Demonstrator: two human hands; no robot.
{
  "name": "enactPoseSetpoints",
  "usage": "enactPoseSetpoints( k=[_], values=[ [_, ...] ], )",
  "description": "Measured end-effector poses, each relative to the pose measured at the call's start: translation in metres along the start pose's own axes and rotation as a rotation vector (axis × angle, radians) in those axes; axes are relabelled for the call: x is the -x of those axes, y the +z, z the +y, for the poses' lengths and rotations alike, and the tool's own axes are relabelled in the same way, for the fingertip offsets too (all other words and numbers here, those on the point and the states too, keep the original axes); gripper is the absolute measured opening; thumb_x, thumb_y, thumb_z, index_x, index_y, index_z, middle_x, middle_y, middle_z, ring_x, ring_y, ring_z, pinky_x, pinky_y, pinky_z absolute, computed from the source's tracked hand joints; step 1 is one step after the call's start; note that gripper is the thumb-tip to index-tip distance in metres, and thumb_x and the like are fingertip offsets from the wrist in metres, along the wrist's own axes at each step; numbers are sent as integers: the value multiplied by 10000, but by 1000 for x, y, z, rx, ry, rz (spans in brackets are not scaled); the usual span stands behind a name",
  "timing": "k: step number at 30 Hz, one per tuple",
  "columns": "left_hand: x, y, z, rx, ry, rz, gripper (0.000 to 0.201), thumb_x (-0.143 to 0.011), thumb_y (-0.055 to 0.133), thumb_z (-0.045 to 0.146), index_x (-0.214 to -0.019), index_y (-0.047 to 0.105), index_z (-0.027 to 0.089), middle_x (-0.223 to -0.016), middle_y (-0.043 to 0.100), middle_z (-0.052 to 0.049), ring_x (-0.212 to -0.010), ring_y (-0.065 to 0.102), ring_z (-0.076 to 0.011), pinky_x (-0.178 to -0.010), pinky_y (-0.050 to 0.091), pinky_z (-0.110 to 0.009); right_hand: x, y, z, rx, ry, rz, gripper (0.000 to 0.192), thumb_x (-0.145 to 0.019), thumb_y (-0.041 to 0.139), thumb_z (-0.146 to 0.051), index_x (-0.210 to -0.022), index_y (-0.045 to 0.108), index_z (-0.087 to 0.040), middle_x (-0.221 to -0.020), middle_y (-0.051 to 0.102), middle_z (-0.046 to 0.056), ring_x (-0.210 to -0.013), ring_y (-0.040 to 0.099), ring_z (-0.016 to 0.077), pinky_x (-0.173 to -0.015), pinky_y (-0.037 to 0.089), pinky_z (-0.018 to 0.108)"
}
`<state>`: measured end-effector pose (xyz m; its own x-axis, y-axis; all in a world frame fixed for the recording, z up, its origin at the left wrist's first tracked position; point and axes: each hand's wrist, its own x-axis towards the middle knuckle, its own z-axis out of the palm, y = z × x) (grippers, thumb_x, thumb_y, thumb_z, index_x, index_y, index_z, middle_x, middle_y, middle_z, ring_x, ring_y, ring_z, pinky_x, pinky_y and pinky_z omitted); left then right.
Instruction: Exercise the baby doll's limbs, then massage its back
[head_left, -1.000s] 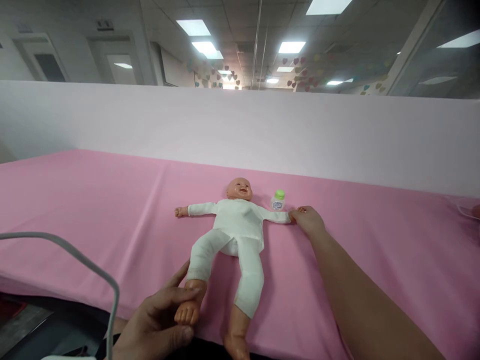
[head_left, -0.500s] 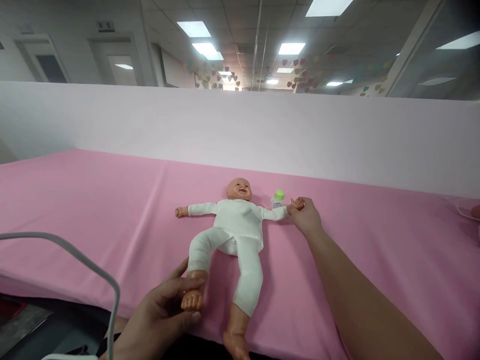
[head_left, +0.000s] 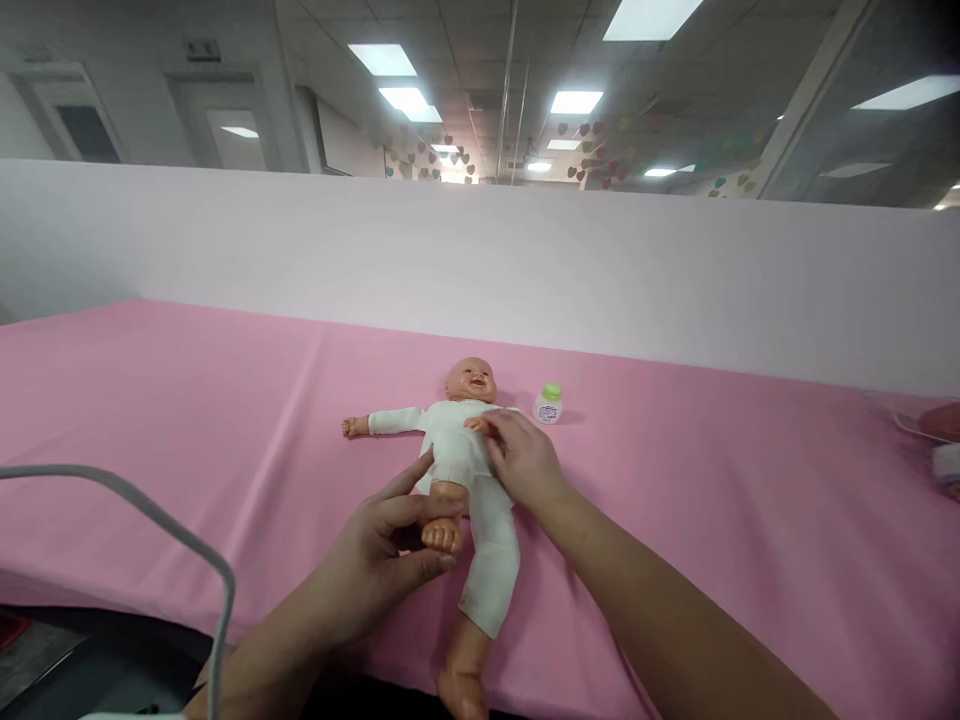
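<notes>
Doll (head_left: 463,452) far arm hidden under right hand (head_left: 521,462); near foot cut off.

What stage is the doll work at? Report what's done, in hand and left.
Done: the doll lies face up on the pink cloth, dressed in white top and trousers. In hand: the left hand grips one foot with that knee bent toward the belly; the right hand presses the doll's arm across its chest. Left: the other arm and leg lie straight, and the green-capped bottle stands untouched.
</notes>
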<state>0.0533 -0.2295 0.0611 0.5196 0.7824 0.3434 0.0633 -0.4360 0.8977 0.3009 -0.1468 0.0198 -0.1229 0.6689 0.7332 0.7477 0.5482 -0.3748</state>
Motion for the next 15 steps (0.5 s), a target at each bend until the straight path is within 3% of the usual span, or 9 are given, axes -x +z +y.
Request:
enactPoseSetpoints(
  k=[3,7,11,15],
  values=[
    [-5,1,-3,-41,12,-67,296,-866,809,348,-1158,817,297,-1472,636,-86,-1569,298,-385,-1205,410,-519,-1,6,-4,16,-98,-103,246,-967,593,-140,-1153,738,-211,-1177,774,81,-1079,704,256,-959,567,413],
    [-8,0,-10,-1,-34,-28,346,-844,832,351,-1188,805,316,-1537,584,-74,-1605,181,-377,-1224,381,-534,0,8,-3,82,-168,-151,293,-942,620,-96,-1174,754,-215,-1186,784,81,-1113,701,271,-1018,533,452],
    [-3,-2,-11,60,-52,-43,346,-838,841,353,-1181,805,324,-1607,510,-59,-1605,173,-383,-1210,401,-524,6,9,0,190,-87,-129,302,-964,642,-175,-1235,743,-265,-1275,765,46,-1269,630,353,-1165,375,630],
    [18,-5,-10,79,-114,-83,336,-856,827,345,-1190,797,341,-1691,384,-22,-1600,175,-397,-1195,414,-536,8,12,3,143,-35,-90,374,-967,608,-181,-1333,682,-209,-1370,711,102,-1275,640,315,-1119,471,529]
  ],
)
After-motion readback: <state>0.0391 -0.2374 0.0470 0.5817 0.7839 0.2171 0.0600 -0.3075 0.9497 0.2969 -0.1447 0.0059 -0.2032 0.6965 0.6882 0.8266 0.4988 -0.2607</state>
